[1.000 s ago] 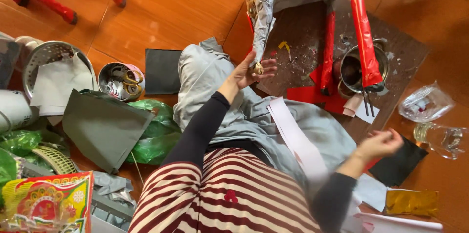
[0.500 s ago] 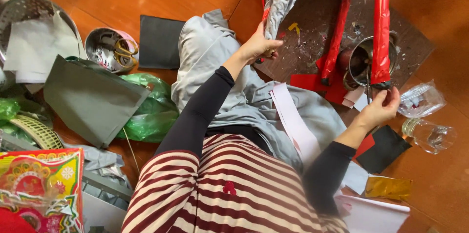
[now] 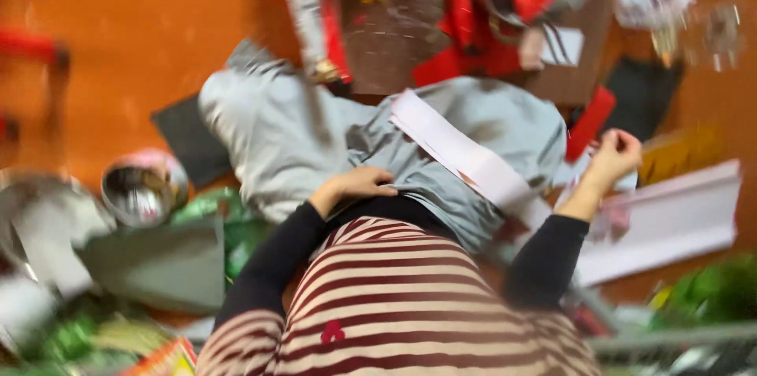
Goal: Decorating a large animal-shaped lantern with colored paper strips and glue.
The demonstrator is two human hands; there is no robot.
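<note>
Whole frame is smeared with motion blur, so fine detail can't really be made out. The left hand [image 3: 359, 185] is seen resting flat-ish on the grey garment [image 3: 315, 135] just above the striped top [image 3: 394, 305], centre of the frame; the fingers look loosely curled onto the cloth, but whether any fabric is actually pinched can't be told. The right hand [image 3: 613, 157] is raised at the right of centre, fingers drawn together, right beside the end of a long white paper strip [image 3: 461, 154] that is laid diagonally across the grey garment; whether something is clamped in it can't be told either, too blurry.

Beside that hand a wide white sheet [image 3: 670, 218] is spread toward the right edge. In the upper middle a dark brown board [image 3: 394, 37] is seen on the orange wooden floor [image 3: 142, 29], with red pieces [image 3: 473, 21] piled on it. At the left a shiny metal bowl [image 3: 144, 189] is set next to a dark flat panel [image 3: 185, 139], and green plastic bags [image 3: 229, 226] are bunched lower left
</note>
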